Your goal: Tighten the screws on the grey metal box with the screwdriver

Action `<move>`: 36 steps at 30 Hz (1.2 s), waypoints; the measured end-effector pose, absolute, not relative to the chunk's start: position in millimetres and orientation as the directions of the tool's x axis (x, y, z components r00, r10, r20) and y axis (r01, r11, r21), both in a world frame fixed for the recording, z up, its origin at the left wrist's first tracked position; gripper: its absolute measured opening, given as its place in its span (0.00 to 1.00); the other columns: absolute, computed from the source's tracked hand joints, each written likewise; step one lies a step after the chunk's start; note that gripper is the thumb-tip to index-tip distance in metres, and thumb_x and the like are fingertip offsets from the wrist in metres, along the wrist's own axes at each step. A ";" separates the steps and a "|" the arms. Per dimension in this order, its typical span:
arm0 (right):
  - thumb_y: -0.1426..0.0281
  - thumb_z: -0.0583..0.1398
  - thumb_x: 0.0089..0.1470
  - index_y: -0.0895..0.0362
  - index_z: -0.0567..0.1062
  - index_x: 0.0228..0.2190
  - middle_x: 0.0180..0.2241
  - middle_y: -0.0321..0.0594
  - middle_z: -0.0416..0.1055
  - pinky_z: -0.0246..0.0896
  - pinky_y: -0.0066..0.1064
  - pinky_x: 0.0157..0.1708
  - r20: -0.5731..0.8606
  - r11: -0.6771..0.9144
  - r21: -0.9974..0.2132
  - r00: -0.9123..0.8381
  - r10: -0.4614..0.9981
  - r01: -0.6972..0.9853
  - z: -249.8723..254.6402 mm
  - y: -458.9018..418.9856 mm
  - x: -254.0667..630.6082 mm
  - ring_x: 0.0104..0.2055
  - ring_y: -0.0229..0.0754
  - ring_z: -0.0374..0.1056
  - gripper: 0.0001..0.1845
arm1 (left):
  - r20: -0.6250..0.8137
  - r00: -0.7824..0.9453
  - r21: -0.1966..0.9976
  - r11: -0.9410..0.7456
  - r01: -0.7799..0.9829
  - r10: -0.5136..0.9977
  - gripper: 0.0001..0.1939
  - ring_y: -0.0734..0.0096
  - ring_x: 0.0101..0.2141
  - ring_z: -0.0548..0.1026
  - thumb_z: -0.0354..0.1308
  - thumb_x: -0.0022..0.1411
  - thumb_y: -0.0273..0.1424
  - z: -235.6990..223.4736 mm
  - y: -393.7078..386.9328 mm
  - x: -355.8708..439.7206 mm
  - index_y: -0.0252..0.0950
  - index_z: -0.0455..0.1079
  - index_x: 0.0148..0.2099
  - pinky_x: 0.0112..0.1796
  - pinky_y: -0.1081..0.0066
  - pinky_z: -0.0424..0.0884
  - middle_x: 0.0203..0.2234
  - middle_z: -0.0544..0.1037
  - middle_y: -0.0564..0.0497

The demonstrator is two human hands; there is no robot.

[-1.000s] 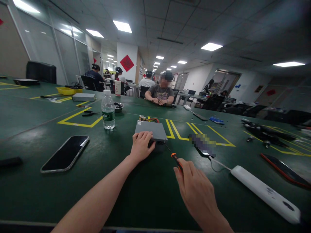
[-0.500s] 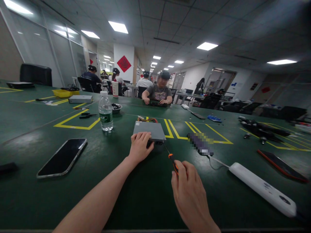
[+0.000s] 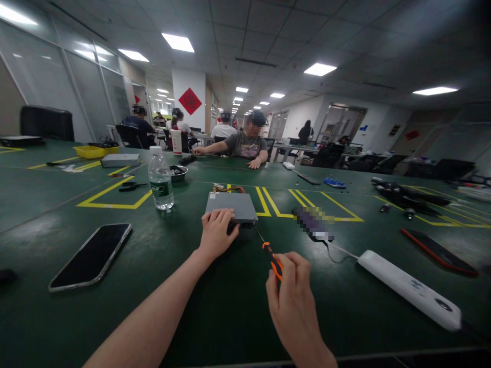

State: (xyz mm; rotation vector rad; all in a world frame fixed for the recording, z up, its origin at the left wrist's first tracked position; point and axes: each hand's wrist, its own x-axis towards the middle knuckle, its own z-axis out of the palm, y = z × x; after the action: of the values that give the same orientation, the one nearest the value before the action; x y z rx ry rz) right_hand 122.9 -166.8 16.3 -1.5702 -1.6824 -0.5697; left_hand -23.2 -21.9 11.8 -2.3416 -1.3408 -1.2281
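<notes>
On table (image 3: 226, 312) | left hand (image 3: 216, 232): fingers holding metal box (image 3: 235, 203) at edge | right hand (image 3: 293, 299): gripping screwdriver (image 3: 268, 251) | bottle (image 3: 160, 181) apart

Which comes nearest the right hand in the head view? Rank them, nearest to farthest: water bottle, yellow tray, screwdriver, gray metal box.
1. Screwdriver: held in the right hand.
2. Gray metal box: ahead-left, under the left hand.
3. Water bottle: farther left.
4. Yellow tray: far left, farther back.

The left hand (image 3: 218, 232) and right hand (image 3: 294, 299) are bare; the left forearm (image 3: 163, 306) is uncovered; the fingers (image 3: 215, 216) look slender.
</notes>
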 end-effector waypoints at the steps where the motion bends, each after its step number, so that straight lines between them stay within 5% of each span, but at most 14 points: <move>1: 0.70 0.44 0.60 0.62 0.64 0.42 0.40 0.52 0.63 0.67 0.35 0.34 0.781 0.187 -0.154 0.004 0.625 0.970 14.0 -166.9 121.1 0.40 0.45 0.66 0.14 | 0.730 0.253 0.232 -0.579 0.781 0.635 0.10 0.61 0.47 0.66 0.53 0.56 0.33 11.7 -22.0 -23.1 0.41 0.65 0.42 0.45 0.58 0.54 0.45 0.73 0.50; 5: 0.73 0.47 0.60 0.60 0.65 0.41 0.40 0.49 0.67 0.66 0.34 0.38 0.854 0.236 -0.102 -0.036 0.518 0.966 8.1 -164.9 121.3 0.42 0.43 0.67 0.11 | 0.732 0.252 0.232 -0.580 0.781 0.633 0.10 0.62 0.47 0.66 0.53 0.56 0.33 10.9 -22.0 -22.9 0.41 0.64 0.42 0.45 0.59 0.54 0.45 0.73 0.50; 10: 0.63 0.48 0.61 0.58 0.66 0.40 0.33 0.43 0.69 0.64 0.30 0.26 0.814 0.182 -0.193 0.053 0.579 0.964 15.3 -163.4 125.8 0.29 0.40 0.68 0.14 | 0.728 0.250 0.239 -0.579 0.780 0.638 0.10 0.61 0.47 0.66 0.53 0.56 0.33 10.8 -21.9 -23.0 0.41 0.65 0.42 0.45 0.58 0.54 0.45 0.73 0.49; 17: 0.70 0.47 0.59 0.59 0.63 0.44 0.42 0.50 0.66 0.65 0.38 0.39 0.822 0.274 -0.234 0.040 0.568 0.933 16.5 -163.3 122.2 0.44 0.45 0.65 0.12 | 0.732 0.251 0.236 -0.581 0.779 0.634 0.10 0.60 0.47 0.66 0.53 0.56 0.33 10.9 -21.7 -22.5 0.41 0.65 0.42 0.45 0.57 0.54 0.45 0.73 0.49; 23: 0.64 0.45 0.62 0.58 0.66 0.39 0.33 0.43 0.69 0.62 0.31 0.26 0.781 0.164 -0.214 0.068 0.620 0.963 21.1 -163.0 127.9 0.28 0.40 0.67 0.15 | 0.730 0.250 0.233 -0.576 0.783 0.636 0.10 0.61 0.47 0.66 0.53 0.56 0.34 9.3 -20.5 -22.4 0.41 0.64 0.42 0.45 0.58 0.53 0.45 0.73 0.50; 29: 0.68 0.43 0.61 0.60 0.65 0.43 0.39 0.51 0.67 0.65 0.37 0.34 0.791 0.234 -0.130 -0.041 0.610 0.963 20.0 -165.2 120.4 0.39 0.46 0.67 0.15 | 0.730 0.250 0.241 -0.582 0.777 0.636 0.10 0.61 0.46 0.66 0.53 0.56 0.33 10.2 -21.5 -22.1 0.41 0.65 0.42 0.45 0.58 0.54 0.45 0.73 0.49; 34: 0.64 0.42 0.62 0.58 0.65 0.39 0.29 0.42 0.70 0.61 0.29 0.22 0.762 0.126 -0.199 0.073 0.643 0.972 19.4 -164.3 131.3 0.24 0.39 0.68 0.17 | 0.731 0.247 0.242 -0.580 0.778 0.636 0.10 0.61 0.47 0.66 0.53 0.57 0.33 10.4 -21.2 -22.5 0.42 0.65 0.43 0.45 0.58 0.54 0.45 0.73 0.49; 36: 0.62 0.42 0.62 0.58 0.65 0.40 0.30 0.43 0.70 0.63 0.30 0.23 0.747 0.115 -0.214 0.086 0.659 0.970 21.6 -165.8 132.2 0.26 0.41 0.68 0.18 | 0.730 0.251 0.239 -0.581 0.778 0.635 0.10 0.61 0.47 0.66 0.52 0.57 0.34 10.2 -20.9 -22.5 0.42 0.65 0.42 0.45 0.58 0.54 0.45 0.73 0.49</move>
State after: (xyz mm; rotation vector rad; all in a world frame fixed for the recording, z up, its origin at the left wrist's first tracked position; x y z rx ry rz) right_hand 132.2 -165.8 21.6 -1.6165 -1.6454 -0.5255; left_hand -22.5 -20.9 10.2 -2.3429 -1.3402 -1.2382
